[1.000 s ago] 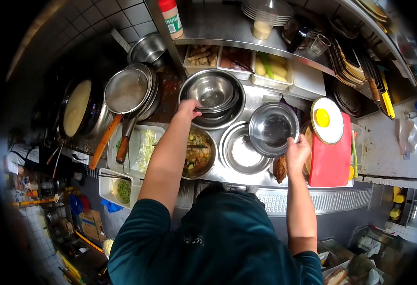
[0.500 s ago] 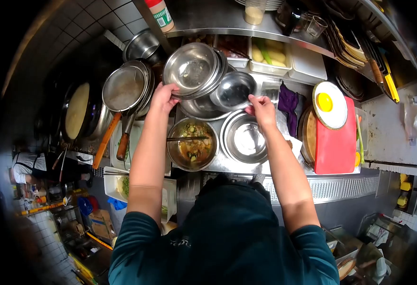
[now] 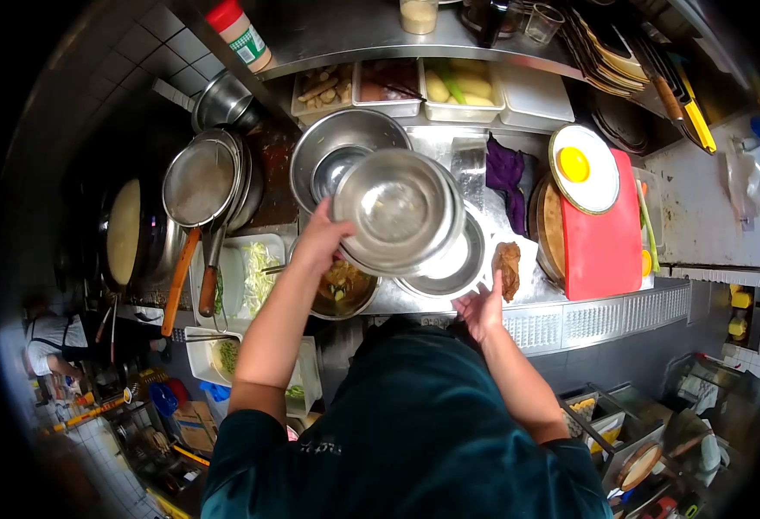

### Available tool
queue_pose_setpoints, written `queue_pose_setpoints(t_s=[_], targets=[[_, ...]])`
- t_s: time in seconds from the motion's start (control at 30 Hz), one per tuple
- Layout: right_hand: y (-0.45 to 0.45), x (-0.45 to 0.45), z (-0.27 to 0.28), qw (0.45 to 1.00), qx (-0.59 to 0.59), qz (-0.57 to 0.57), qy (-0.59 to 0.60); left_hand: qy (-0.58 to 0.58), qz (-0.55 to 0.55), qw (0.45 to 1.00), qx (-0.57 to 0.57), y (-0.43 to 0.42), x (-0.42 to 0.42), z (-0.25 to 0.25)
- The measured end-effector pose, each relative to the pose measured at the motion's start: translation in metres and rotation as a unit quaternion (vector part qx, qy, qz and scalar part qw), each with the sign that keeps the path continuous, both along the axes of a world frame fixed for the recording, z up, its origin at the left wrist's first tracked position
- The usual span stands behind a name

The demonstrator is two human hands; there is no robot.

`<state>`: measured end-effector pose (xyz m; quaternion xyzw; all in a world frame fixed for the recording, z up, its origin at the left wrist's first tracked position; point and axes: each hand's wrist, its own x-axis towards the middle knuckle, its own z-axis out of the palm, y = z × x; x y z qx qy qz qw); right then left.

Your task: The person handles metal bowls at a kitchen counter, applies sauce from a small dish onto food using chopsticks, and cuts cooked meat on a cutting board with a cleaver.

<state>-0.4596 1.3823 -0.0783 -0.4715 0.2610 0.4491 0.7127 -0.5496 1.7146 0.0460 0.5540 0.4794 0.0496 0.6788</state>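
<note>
Two or more nested metal bowls (image 3: 397, 208), gripped at the left rim by the left hand (image 3: 317, 240), with fingers narrow around the edge. Held above the tabletop (image 3: 390, 299), overlapping in view a shiny basin (image 3: 471, 264) and a bowl of soupy food (image 3: 345, 292). Near the basin's right edge, the right hand (image 3: 482, 311), with fingers wide and loosely spread, just beside a brown lump (image 3: 508, 270); cannot tell whether touching either. Behind, a deep bowl (image 3: 355, 128) with a smaller metal bowl (image 3: 332, 176) inside. To the left, a tub (image 3: 231, 270) with pale shreds (image 3: 260, 270); nearer, a white container (image 3: 200, 348) with chopped greens (image 3: 227, 355). Along the back, three pale bins: knobbly tan roots (image 3: 321, 88), something dark reddish (image 3: 387, 82), yellowish vegetables with a green piece (image 3: 466, 86). Over a red board (image 3: 603, 259), a white plate (image 3: 600, 190) bearing something round and yellow (image 3: 574, 164).
</note>
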Motion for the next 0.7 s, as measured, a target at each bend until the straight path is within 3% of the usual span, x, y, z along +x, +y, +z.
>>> queue_pose_setpoints(t_s=[0.03, 0.07, 0.1, 0.13, 0.17, 0.23, 0.33, 0.37, 0.43, 0.5, 0.53, 0.57, 0.6, 0.63, 0.7], targets=[[0.005, 0.003, 0.003, 0.999, 0.032, -0.012, -0.017, -0.016, -0.031, 0.999, -0.022, -0.015, 0.003, 0.014], [0.011, 0.006, 0.013, 0.999, 0.036, -0.009, -0.023, -0.047, -0.085, 0.995, 0.004, -0.015, 0.0, -0.024], [0.015, 0.006, 0.022, 0.997, 0.065, -0.021, -0.03, -0.019, -0.157, 0.968, 0.195, -0.032, -0.001, -0.022], [0.017, 0.006, 0.027, 0.997, 0.076, -0.014, -0.029, 0.09, -0.199, 0.944, 0.246, -0.045, 0.005, -0.021], [0.018, 0.006, 0.03, 0.996, 0.085, -0.008, -0.03, 0.085, -0.235, 0.809, 0.532, -0.058, -0.001, -0.052], [0.018, 0.006, 0.034, 0.991, 0.121, 0.015, -0.054, 0.145, -0.305, 0.768, 0.544, -0.078, 0.007, -0.06], [0.02, 0.009, 0.019, 0.997, 0.007, 0.049, -0.064, 0.164, -0.313, 0.8, 0.484, -0.089, 0.008, -0.085], [0.021, 0.015, 0.022, 0.997, 0.033, 0.063, -0.031, 0.173, -0.292, 0.809, 0.48, -0.089, 0.009, -0.091], [0.022, 0.018, 0.027, 0.989, -0.09, 0.097, -0.066, 0.182, -0.257, 0.825, 0.469, -0.087, 0.014, -0.104], [0.024, 0.017, 0.031, 0.987, -0.082, 0.098, -0.093, 0.186, -0.26, 0.819, 0.477, -0.076, 0.022, -0.115], [0.031, 0.015, 0.043, 0.976, -0.17, 0.089, -0.101, 0.204, -0.313, 0.798, 0.473, -0.075, 0.028, -0.089], [0.028, 0.016, 0.003, 0.973, -0.164, 0.067, -0.148, 0.178, -0.314, 0.786, 0.502, -0.075, 0.029, -0.079], [0.031, 0.016, 0.02, 0.97, -0.156, 0.072, -0.172, 0.173, -0.308, 0.783, 0.513, -0.071, 0.032, -0.086], [0.034, 0.016, 0.039, 0.969, -0.174, 0.08, -0.158, 0.191, -0.316, 0.787, 0.494, -0.067, 0.036, -0.093], [0.037, 0.018, 0.022, 0.958, -0.222, 0.088, -0.162, 0.209, -0.306, 0.812, 0.451, -0.066, 0.043, -0.09]])
